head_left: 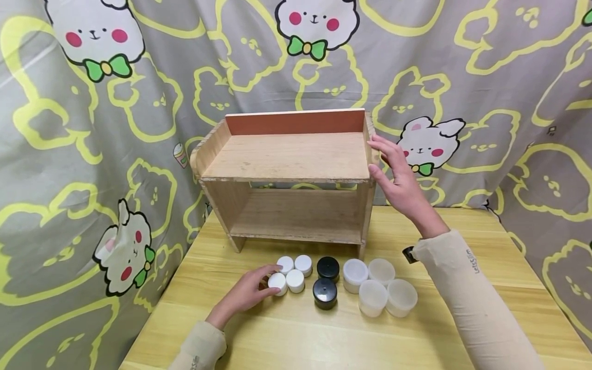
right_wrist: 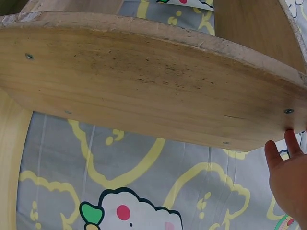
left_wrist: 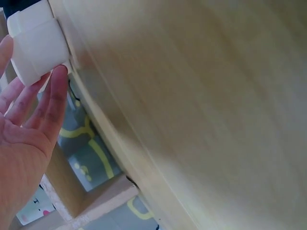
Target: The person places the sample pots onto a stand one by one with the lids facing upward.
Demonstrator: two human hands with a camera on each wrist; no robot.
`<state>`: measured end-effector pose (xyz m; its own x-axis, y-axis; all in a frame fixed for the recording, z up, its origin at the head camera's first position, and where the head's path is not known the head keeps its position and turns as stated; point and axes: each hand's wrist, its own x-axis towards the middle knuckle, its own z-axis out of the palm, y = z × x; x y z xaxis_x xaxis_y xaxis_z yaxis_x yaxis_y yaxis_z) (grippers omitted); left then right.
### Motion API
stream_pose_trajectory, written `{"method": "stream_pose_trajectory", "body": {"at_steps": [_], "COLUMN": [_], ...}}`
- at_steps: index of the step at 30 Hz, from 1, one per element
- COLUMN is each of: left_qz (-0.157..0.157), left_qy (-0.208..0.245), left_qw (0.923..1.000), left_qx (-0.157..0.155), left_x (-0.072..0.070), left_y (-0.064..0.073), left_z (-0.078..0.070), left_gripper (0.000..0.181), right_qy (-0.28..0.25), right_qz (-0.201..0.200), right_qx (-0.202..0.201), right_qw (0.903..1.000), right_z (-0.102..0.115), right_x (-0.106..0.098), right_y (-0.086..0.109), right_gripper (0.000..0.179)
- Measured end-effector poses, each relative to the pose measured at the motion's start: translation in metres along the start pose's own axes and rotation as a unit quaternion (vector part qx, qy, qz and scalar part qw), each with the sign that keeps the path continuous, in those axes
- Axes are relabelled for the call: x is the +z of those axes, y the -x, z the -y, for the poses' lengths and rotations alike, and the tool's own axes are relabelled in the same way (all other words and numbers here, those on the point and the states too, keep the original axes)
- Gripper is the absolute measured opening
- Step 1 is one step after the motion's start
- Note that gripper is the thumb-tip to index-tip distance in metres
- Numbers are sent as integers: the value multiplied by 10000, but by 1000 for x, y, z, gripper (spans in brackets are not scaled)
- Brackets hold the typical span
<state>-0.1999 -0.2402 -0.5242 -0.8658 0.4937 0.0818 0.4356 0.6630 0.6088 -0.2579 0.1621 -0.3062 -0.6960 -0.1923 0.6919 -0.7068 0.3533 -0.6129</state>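
Note:
A group of small white jars (head_left: 295, 280) stands on the table, and my left hand (head_left: 247, 292) is at its front-left jar (head_left: 277, 283). Thumb and fingers lie on opposite sides of that white jar (left_wrist: 39, 43), pinching it at the table surface. My right hand (head_left: 399, 177) touches the upper right side of a two-tier wooden shelf (head_left: 296, 156) with its fingers extended. In the right wrist view the fingertips (right_wrist: 289, 136) meet the outer face of the side panel (right_wrist: 144, 86).
Two black jars (head_left: 325, 294) stand right of the white ones, with several translucent tubs (head_left: 372, 298) beyond them. All are on the wooden table (head_left: 287, 339) in front of the shelf. A patterned curtain (head_left: 162, 118) hangs behind and at both sides.

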Motion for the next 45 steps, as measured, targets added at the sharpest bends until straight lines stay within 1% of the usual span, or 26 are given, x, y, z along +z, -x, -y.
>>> {"method": "stream_pose_trajectory", "body": {"at_steps": [7, 11, 15, 19, 23, 28, 38, 45], "left_qz": [-20, -53, -113, -165, -154, -176, -479, -717], "left_qy": [152, 147, 37, -46, -93, -183, -430, -594], "left_qw": [9999, 9999, 9999, 9998, 9998, 9995, 9962, 9926], "left_qx": [-43, -13, 81, 124, 82, 191, 589, 779], "left_x": [-3, -6, -8, -13, -22, -34, -59, -79], "left_y": [0, 0, -1, -2, -3, -5, -12, -19], "left_z": [-3, -5, -8, -12, -20, -31, -49, -65], "left_gripper": [39, 37, 37, 37, 39, 44, 40, 42], "right_qy": [-24, -14, -17, -27, -14, 35, 32, 28], "right_qz": [8, -26, -38, -37, -29, -46, -15, -28], "right_qx": [29, 14, -1, -19, -6, 11, 14, -13], "right_qw": [10000, 10000, 10000, 10000, 10000, 10000, 10000, 10000], "right_z": [0, 1, 2, 3, 4, 4, 5, 2], "right_x": [1, 1, 0, 0, 0, 0, -1, -1], "right_y": [0, 0, 1, 0, 0, 1, 2, 2], "right_gripper": [47, 46, 46, 46, 46, 46, 46, 46]}}
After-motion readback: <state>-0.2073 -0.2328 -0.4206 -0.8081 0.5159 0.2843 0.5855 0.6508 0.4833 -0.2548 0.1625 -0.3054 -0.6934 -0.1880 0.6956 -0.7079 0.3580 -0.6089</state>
